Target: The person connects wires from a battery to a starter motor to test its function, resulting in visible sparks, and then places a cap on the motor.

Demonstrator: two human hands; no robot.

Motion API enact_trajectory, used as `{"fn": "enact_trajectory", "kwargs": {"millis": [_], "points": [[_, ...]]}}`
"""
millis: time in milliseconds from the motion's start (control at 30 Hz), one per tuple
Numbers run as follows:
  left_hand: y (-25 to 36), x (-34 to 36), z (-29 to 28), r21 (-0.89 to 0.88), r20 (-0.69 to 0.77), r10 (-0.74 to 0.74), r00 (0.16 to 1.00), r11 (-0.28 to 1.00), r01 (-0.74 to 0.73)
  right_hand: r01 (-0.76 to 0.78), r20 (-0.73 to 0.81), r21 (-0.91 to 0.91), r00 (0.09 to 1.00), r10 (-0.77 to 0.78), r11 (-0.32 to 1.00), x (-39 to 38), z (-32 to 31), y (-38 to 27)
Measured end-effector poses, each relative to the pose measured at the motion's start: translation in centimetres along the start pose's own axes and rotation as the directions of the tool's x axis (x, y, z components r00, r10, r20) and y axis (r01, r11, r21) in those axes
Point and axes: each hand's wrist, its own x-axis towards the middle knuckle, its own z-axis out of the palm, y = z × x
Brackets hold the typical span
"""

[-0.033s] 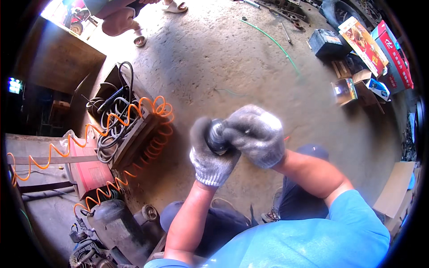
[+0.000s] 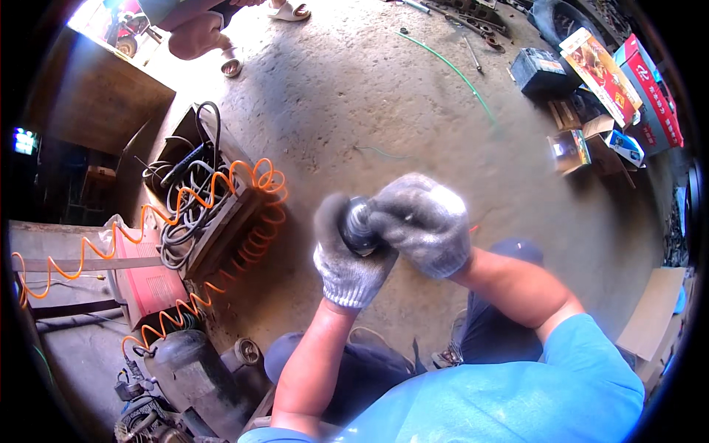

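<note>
A dark, round metal-looking part (image 2: pixel 360 227) with a ringed, shiny side is between my two gloved hands, above the concrete floor. My left hand (image 2: pixel 341 258), in a grey-white knit glove, is wrapped round it from the left and below. My right hand (image 2: pixel 428 225), gloved alike, has its fingers curled and pressed against the part's right side. The glove fingers hide much of the part, so its exact kind cannot be made out.
At left, a coiled orange air hose (image 2: pixel 275 184) hangs across a crate of grey cables (image 2: pixel 193 193), near a pink case (image 2: pixel 151 284) and a dark tank (image 2: pixel 196 373). A person's sandalled foot (image 2: pixel 232 66) shows at top left. Boxes (image 2: pixel 648 96) and a black battery (image 2: pixel 539 70) stand at right.
</note>
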Motion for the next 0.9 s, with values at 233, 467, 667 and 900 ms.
{"fn": "enact_trajectory", "kwargs": {"millis": [233, 467, 667, 900], "points": [[0.2, 0.3, -0.1, 0.018, -0.011, 0.033, 0.999, 0.999, -0.033, -0.019, -0.025, 0.014, 1.000, 0.019, 1.000, 0.1, 0.4, 0.1], [0.2, 0.1, -0.2, 0.030, 0.005, 0.002, 1.000, 1.000, -0.003, -0.034, -0.020, -0.017, 0.999, 0.033, 0.999, 0.4, 0.4, -0.3], [-0.4, -0.6, -0.1, -0.034, 0.038, -0.080, 0.996, 0.996, 0.082, -0.085, -0.032, -0.016, 0.996, 0.084, 0.996, 0.2, 0.6, -0.3], [-1.1, 1.2, -0.6, -0.721, 0.303, -0.501, 0.810, 0.436, 0.539, -0.542, -0.030, 0.400, 0.799, 0.601, 0.739, 0.6, 0.6, 1.6]]}}
